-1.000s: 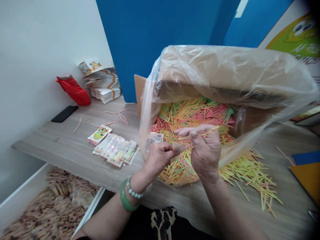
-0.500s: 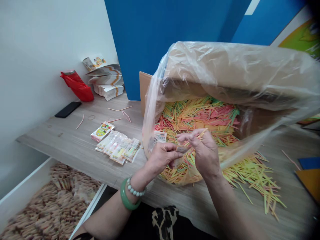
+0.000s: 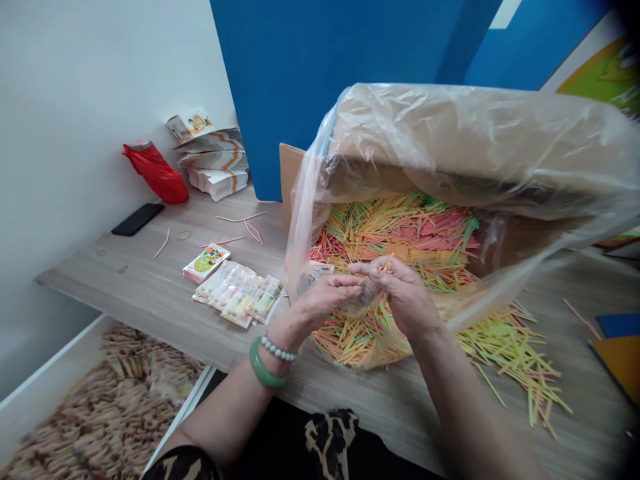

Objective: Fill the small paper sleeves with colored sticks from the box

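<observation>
Tabletop (image 3: 160,287) leaves me room left of the filled packets (image 3: 245,293). My left hand (image 3: 325,301) sits, fingers narrow, at a clear packet (image 3: 367,293) between my hands; I can't tell whether it grips. My right hand (image 3: 407,293) pinches thin sticks (image 3: 388,264), seemingly for slipping inside; that calls for a steady packet mouth, clear of the plastic liner's (image 3: 500,283) edge.

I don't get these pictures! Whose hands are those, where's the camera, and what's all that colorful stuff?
This is a person working bare-handed, no robot. One camera on their head, looking forward and down, took every picture. The left hand pinches a clear packet; the right hand holds thin sticks. The colorful stuff is a heap of sticks in a big plastic bag, with more lying on the table. Small packets and what looks like a black phone lie there too.
</observation>
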### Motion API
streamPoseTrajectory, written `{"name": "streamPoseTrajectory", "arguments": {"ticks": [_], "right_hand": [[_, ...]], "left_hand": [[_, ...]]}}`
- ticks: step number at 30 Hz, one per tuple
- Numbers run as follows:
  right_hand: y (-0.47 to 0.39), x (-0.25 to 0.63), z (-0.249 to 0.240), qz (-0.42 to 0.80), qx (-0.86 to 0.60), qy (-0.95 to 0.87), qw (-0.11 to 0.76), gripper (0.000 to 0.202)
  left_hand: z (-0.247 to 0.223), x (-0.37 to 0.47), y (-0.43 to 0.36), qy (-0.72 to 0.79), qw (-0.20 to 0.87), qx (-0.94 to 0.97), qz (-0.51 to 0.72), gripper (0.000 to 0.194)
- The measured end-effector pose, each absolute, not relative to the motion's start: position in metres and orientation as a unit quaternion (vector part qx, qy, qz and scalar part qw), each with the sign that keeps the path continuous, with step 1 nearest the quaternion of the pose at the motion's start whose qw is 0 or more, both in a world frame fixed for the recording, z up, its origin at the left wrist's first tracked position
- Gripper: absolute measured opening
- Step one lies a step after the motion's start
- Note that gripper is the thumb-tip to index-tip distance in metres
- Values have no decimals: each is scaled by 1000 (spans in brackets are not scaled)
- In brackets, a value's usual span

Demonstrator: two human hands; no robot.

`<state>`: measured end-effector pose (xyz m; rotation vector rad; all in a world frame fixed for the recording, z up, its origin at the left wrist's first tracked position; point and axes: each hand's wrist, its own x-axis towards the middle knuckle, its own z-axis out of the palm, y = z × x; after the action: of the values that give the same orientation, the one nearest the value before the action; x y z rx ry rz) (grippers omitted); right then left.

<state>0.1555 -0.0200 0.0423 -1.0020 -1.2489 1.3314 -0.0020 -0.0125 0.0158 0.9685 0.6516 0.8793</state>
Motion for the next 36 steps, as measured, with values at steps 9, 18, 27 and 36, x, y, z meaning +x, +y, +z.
{"name": "streamPoseTrajectory", "arguments": {"ticks": [9, 18, 27, 36], "right_hand": [[-13, 168, 34, 467, -426, -525, 569, 25], [-20, 169, 23, 395, -489, -567, 532, 13], [-37, 160, 11, 431, -470, -592, 493, 16], [-41, 118, 4, 536, -427, -561, 465, 23]], "left_hand": [[7, 12, -12, 303, 725, 365, 499, 37], [16, 7, -12, 306, 689, 385, 533, 32], [20, 8, -29, 355, 648, 390, 549, 18], [27, -43, -57, 341, 649, 433, 525, 20]]}}
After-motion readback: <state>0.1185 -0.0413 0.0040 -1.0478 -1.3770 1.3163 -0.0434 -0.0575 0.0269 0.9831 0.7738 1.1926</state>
